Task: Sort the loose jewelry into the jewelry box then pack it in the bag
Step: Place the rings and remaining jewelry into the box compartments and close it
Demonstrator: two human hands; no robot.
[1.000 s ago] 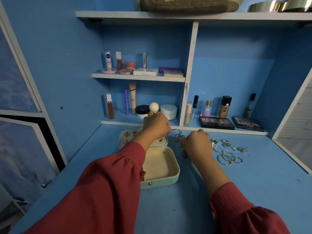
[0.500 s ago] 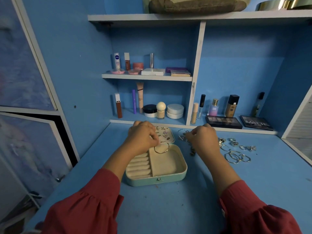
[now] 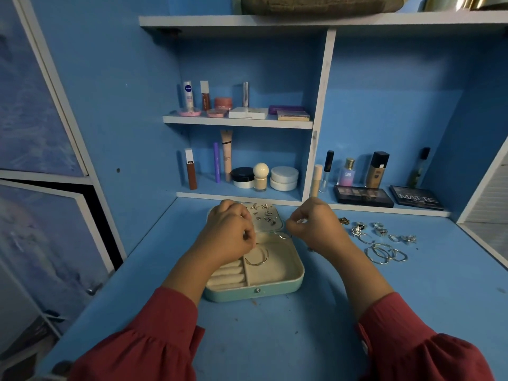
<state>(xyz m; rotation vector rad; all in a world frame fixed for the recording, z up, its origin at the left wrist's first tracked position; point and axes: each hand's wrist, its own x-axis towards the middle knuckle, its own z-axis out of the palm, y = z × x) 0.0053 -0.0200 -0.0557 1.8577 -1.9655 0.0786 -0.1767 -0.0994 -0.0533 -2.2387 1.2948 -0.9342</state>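
Note:
The mint-green jewelry box (image 3: 275, 287) lies open on the blue desk, its lid (image 3: 277, 217) flat behind it with several small earrings pinned inside. A gold bangle (image 3: 257, 260) rests in the box's right compartment. My left hand (image 3: 228, 233) hovers over the back left of the box with curled fingers and nothing visible in them. My right hand (image 3: 317, 228) is just right of the lid and pinches a small silver piece (image 3: 301, 220), from which a thin silver loop (image 3: 283, 235) hangs. Loose silver hoops (image 3: 384, 254) and rings (image 3: 380, 231) lie to the right.
A brown bag (image 3: 316, 4) sits on the top shelf. Cosmetics bottles and jars (image 3: 259, 177) fill the lower shelves, and eyeshadow palettes (image 3: 362, 196) lie on the ledge behind the loose jewelry. A dark gap (image 3: 104, 229) opens at the left of the desk.
My left hand carried the gold bangle over the box and let it go; it now lies in the right compartment. My right hand lifted slightly with the silver piece.

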